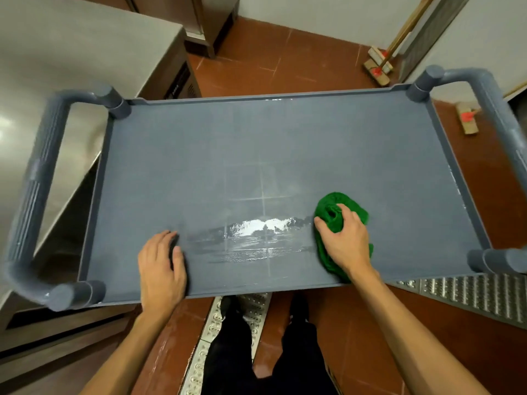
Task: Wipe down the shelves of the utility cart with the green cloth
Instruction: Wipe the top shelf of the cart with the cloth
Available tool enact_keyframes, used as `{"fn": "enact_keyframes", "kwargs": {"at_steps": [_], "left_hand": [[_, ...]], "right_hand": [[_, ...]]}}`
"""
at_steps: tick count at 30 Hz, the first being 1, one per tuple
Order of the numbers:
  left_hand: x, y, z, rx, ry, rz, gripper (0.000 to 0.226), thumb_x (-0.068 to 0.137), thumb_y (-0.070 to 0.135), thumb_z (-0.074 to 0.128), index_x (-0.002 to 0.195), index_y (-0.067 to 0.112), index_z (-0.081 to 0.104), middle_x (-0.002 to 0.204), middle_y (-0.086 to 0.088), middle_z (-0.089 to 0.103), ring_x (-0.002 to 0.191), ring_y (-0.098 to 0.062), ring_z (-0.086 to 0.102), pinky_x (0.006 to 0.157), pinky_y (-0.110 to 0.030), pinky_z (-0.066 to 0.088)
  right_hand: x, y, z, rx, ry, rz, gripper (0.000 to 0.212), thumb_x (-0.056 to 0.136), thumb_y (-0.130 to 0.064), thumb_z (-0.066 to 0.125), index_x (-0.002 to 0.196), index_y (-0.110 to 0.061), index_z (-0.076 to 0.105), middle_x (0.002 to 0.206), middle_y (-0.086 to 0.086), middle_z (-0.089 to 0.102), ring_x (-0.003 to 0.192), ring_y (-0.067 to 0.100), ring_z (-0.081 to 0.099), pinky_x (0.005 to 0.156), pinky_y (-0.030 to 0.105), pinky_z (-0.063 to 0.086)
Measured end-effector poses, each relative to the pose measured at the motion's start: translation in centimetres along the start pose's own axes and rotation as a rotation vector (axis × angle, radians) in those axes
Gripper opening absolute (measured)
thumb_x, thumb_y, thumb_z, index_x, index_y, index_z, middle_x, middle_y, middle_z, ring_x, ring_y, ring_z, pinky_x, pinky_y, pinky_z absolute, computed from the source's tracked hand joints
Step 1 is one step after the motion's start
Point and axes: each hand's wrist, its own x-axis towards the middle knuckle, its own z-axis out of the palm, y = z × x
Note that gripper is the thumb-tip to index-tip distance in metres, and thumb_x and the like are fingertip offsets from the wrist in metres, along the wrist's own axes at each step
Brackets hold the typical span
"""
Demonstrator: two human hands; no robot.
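Your right grip [346, 240] clutches the green cloth [346, 201]; the cart shelf [214, 143] stretches leftward, seemingly unwiped beyond the wet streak [262, 225].

Head view, steeply down, close over cart shelf [256, 143]

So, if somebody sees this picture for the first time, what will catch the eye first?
The bright green cloth, bunched under the right hand near the front right of the grey cart shelf, stands out first. Just left of it a wet, shiny streak runs across the shelf toward the left hand, which rests flat near the front edge.
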Motion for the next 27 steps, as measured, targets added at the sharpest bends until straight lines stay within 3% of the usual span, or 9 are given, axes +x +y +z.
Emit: {"fn": "enact_keyframes", "kwargs": {"at_steps": [12, 16, 20, 25, 27], "left_hand": [[-0.1, 0.2, -0.3, -0.199, -0.01, -0.103, 0.047, 0.103, 0.033, 0.033, 0.132, 0.005, 0.055, 0.137, -0.01, 0.057, 0.128, -0.027, 0.051, 0.112, -0.042, 0.036], [0.0, 0.0, -0.6, -0.254, -0.016, -0.111, 0.051, 0.103, 0.037, 0.028, 0.137, 0.007, 0.052, 0.136, -0.008, 0.056, 0.127, -0.026, 0.05, 0.111, -0.043, 0.036], [0.1, -0.2, -0.8, -0.285, -0.028, -0.041, 0.054, 0.103, 0.036, 0.025, 0.141, 0.004, 0.048, 0.14, -0.009, 0.054, 0.127, -0.029, 0.05, 0.109, -0.05, 0.036], [-0.2, -0.7, -1.3, -0.374, -0.031, -0.052, 0.058, 0.104, 0.038, 0.016, 0.15, 0.011, 0.038, 0.15, -0.005, 0.047, 0.136, -0.018, 0.043, 0.115, -0.043, 0.032], [-0.4, -0.8, -1.3, -0.395, -0.046, -0.049, 0.059, 0.104, 0.039, 0.015, 0.151, 0.012, 0.037, 0.154, -0.005, 0.043, 0.141, -0.016, 0.039, 0.117, -0.045, 0.03]], "right_hand": [[-2.6, -6.3, 6.5, -0.052, -0.027, -0.09, 0.071, 0.082, -0.055, 0.062, 0.139, -0.013, 0.049, 0.122, 0.011, 0.059, 0.113, 0.033, 0.057, 0.092, 0.038, 0.045], [-5.2, -10.5, 10.5, -0.129, -0.146, -0.217, 0.075, 0.077, -0.062, 0.052, 0.14, -0.021, 0.045, 0.113, 0.003, 0.056, 0.1, 0.031, 0.061, 0.082, 0.036, 0.048], [-8.1, -14.5, 14.5, -0.187, -0.262, -0.355, 0.075, 0.077, -0.058, 0.055, 0.14, -0.021, 0.042, 0.117, 0.004, 0.053, 0.095, 0.036, 0.063, 0.077, 0.041, 0.052], [-11.3, -17.1, 16.9, -0.152, -0.39, -0.505, 0.07, 0.083, -0.06, 0.044, 0.14, -0.02, 0.046, 0.116, 0.005, 0.054, 0.09, 0.034, 0.065, 0.07, 0.04, 0.052], [-11.3, -17.1, 16.8, -0.157, -0.432, -0.557, 0.061, 0.086, -0.053, 0.05, 0.14, -0.025, 0.047, 0.111, 0.001, 0.053, 0.089, 0.03, 0.065, 0.068, 0.038, 0.051]]}}
